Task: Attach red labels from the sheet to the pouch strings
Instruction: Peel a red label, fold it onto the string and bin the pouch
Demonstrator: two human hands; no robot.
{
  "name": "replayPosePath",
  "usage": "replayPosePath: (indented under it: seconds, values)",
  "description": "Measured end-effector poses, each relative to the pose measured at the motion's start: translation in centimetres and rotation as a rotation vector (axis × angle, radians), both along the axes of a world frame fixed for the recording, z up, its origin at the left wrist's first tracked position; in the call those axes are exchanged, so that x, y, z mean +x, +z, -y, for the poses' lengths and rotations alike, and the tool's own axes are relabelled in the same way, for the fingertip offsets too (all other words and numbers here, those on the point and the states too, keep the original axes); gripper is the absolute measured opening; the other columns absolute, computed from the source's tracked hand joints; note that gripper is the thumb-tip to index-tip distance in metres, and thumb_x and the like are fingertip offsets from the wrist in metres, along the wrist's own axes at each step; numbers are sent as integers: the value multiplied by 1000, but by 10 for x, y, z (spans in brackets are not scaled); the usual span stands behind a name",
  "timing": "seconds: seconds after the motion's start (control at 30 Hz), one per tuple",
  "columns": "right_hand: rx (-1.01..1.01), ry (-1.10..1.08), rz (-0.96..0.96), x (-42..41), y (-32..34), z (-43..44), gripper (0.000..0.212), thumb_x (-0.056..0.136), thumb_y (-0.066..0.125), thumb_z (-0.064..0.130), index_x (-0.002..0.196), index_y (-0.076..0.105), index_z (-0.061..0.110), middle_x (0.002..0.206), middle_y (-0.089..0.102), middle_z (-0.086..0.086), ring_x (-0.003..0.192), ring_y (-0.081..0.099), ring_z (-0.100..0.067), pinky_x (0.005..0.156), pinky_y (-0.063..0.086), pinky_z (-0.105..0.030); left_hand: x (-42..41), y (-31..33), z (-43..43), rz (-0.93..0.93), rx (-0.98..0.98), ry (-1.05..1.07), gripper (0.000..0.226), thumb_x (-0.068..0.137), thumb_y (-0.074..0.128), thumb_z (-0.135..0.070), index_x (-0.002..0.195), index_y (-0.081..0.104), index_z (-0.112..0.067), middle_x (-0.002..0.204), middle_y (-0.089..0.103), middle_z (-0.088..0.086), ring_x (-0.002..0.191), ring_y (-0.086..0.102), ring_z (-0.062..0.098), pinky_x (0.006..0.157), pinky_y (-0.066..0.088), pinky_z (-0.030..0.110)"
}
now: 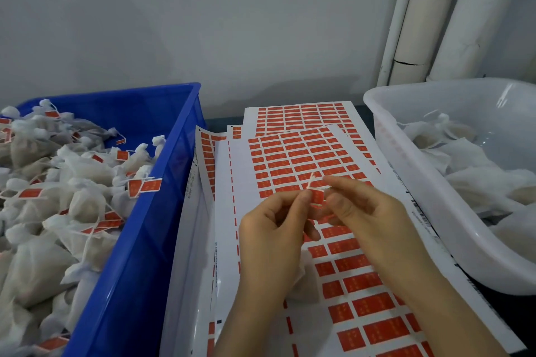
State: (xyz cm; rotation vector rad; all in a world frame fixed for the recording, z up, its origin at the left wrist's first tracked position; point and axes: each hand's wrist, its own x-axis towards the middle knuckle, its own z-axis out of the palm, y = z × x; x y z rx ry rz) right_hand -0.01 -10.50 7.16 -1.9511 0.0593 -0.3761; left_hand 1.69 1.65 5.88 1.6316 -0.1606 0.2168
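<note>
To your left the crate is solid bright blue, and the pouches piled in it are off-white gauze, many carrying red tags. In the middle the sheets are white with a tight grid of red rectangles parted by thin white lines, with a red dashed line down the left margin and small black print along the right edge; the label held above them is the same red, on a white string. To your right the tub is milky translucent white around plain white pouches, and the far wall is pale grey.
</note>
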Motion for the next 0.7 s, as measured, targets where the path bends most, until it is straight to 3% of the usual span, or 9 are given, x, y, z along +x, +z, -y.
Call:
replayPosePath:
  seconds: [0.1,0.17,0.43,0.7]
  values:
    - [34,16,-31,1,-3,-8,28,58,52,64,84,54,53,75,58,40,73,60,16,51,40,1,0,1,0,0,-29,-12,11,75,58,-40,78,68,-35,68,70,-13,62,68,12,53,52,14]
    - [79,11,-12,1,-3,-11,29,54,51,65,80,54,52,69,58,43,74,56,22,51,40,2,-1,1,0,-8,-34,-9,10,74,59,-39,77,68,-35,69,70,-13,62,68,11,53,52,14]
    - [109,-39,39,0,-6,-10,16,62,55,51,76,60,44,74,61,39,77,58,18,53,40,2,-1,2,0,-14,-28,-28,7,83,61,-27,80,68,-27,66,70,-10,57,67,11,49,49,12]
    - [39,-12,92,-2,-10,-12,11,70,51,47,79,57,49,71,58,44,80,57,19,58,41,2,-2,-4,4,74,199,27,19,77,43,-49,76,54,-33,78,64,-25,76,64,-2,60,51,8]
